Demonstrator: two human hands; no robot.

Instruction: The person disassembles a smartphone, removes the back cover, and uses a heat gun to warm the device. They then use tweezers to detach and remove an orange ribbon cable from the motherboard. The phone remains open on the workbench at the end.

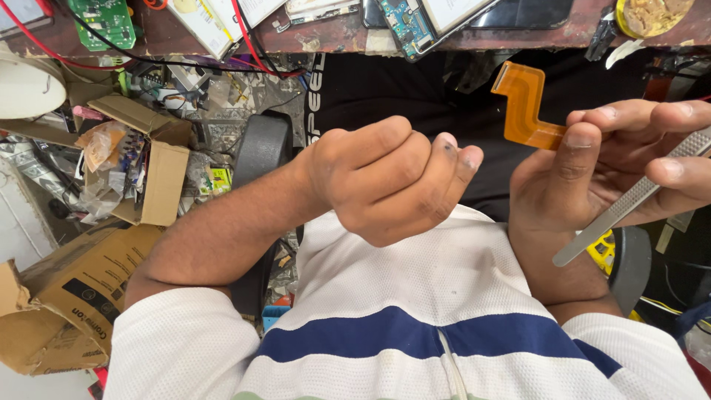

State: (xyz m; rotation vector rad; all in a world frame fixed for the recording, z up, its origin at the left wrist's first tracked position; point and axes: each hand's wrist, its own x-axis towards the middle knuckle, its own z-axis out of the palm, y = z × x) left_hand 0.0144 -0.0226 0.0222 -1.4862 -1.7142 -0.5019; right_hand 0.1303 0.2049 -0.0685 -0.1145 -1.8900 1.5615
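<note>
Now we hold orange flex ribbon in right hand: thumb and forefinger pinch its lower end, upper end stands free above fingertips. Same hand clamps metal tweezers between other fingers; tip points down past palm. Left hand curled into loose fist, we see nothing in it, well apart from ribbon. Open room between both hands. Workbench edge runs beyond fingers; cardboard boxes far outside left hand.
</note>
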